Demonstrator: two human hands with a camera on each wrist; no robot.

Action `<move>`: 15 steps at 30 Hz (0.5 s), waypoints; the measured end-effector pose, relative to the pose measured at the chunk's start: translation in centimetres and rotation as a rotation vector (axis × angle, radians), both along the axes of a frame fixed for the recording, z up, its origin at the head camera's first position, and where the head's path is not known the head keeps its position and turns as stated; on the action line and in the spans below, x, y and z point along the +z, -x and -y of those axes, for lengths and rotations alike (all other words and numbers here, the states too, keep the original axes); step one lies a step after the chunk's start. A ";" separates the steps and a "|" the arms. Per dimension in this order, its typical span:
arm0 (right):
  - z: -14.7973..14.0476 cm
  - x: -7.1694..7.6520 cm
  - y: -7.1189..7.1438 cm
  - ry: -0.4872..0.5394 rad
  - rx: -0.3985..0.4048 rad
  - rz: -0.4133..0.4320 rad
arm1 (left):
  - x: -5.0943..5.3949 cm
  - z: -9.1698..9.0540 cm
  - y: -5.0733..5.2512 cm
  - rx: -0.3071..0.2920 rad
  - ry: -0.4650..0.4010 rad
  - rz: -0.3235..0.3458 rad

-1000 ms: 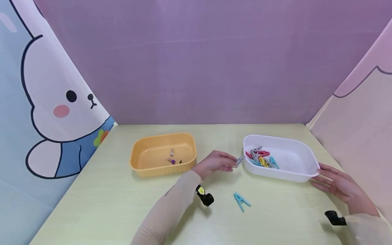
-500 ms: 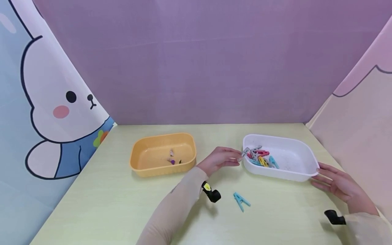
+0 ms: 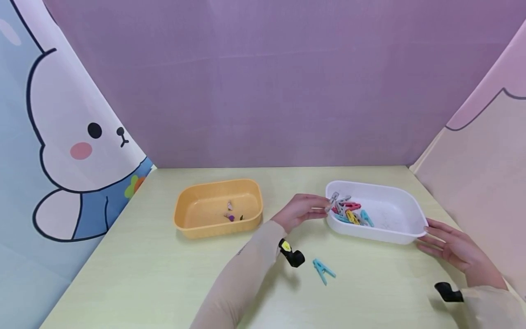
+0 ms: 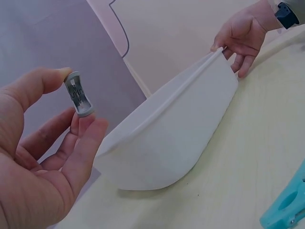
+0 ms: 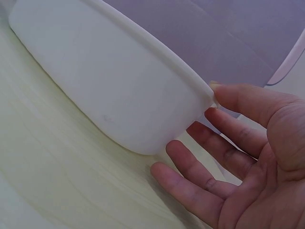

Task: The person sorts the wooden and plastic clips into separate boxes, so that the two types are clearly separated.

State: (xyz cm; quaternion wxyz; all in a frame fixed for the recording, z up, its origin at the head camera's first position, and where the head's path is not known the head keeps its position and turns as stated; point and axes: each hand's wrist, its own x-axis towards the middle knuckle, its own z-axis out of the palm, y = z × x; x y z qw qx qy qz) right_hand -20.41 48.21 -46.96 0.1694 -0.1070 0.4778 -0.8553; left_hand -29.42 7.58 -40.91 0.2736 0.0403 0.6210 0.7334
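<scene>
My left hand (image 3: 302, 212) pinches a grey clothespin (image 4: 78, 94) between thumb and fingertips, at the left rim of a white plastic basin (image 3: 390, 212). Inside that basin, toward its left end, lies a heap of clothespins in red, grey, yellow and blue, among them a yellow clothespin (image 3: 352, 216). At the opposite end my right hand (image 3: 456, 251) holds the basin's rim, thumb on top and index finger under the lip, as the right wrist view shows. Nearer to me, a light blue clothespin (image 3: 318, 264) lies on the table.
An orange basin (image 3: 222, 231) stands to the left, with a few small purple and pale bits inside. Behind the table (image 3: 135, 274) hangs a purple cloth (image 3: 279, 91). Printed sheets (image 3: 74, 183) flank both sides.
My left hand has moved right and slightly away from me, bringing the grey clothespin from outside the white basin to its left rim. My right hand has stayed at the basin.
</scene>
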 end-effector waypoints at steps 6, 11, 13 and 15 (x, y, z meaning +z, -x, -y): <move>0.1 0.0 0.0 0.006 0.003 0.002 | 0.2 -0.5 0.2 0.019 -0.019 0.021; 0.1 0.1 0.0 0.008 0.009 -0.006 | 0.1 -1.3 0.6 0.054 -0.045 0.028; 0.2 0.1 -0.1 0.006 0.009 -0.007 | 0.1 -1.6 0.8 0.072 -0.060 0.028; 0.2 0.1 -0.1 0.007 0.010 -0.006 | 0.1 -1.9 1.0 0.088 -0.073 0.029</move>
